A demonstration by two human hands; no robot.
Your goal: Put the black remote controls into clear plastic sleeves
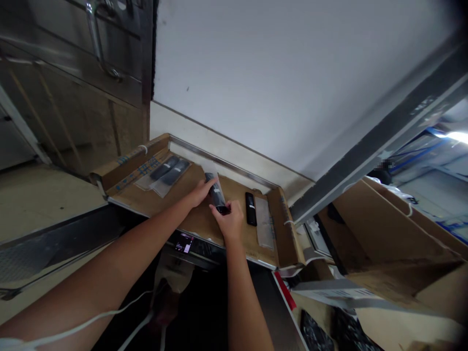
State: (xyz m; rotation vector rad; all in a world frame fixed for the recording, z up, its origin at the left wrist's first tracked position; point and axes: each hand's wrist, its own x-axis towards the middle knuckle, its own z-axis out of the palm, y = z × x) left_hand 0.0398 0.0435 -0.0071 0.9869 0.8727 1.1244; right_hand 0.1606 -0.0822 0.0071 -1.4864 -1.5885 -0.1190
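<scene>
Between my two hands is a dark oblong item in a clear plastic sleeve (216, 193), over a cardboard-lined tray (199, 219). My left hand (203, 191) grips its upper left side, fingers closed. At its lower end, my right hand (230, 217) pinches it near the sleeve's end. To the right lies a bare black item (250, 208), beside flat clear sleeves (263, 222). Two sleeved dark items (170, 173) rest side by side at the tray's left.
Cardboard flaps (285, 224) rise at the tray's sides. Behind it stands a white wall (234, 87). A metal door with a handle (97, 39) is at upper left. A large cardboard box (387, 229) and a grey beam (383, 141) are at the right.
</scene>
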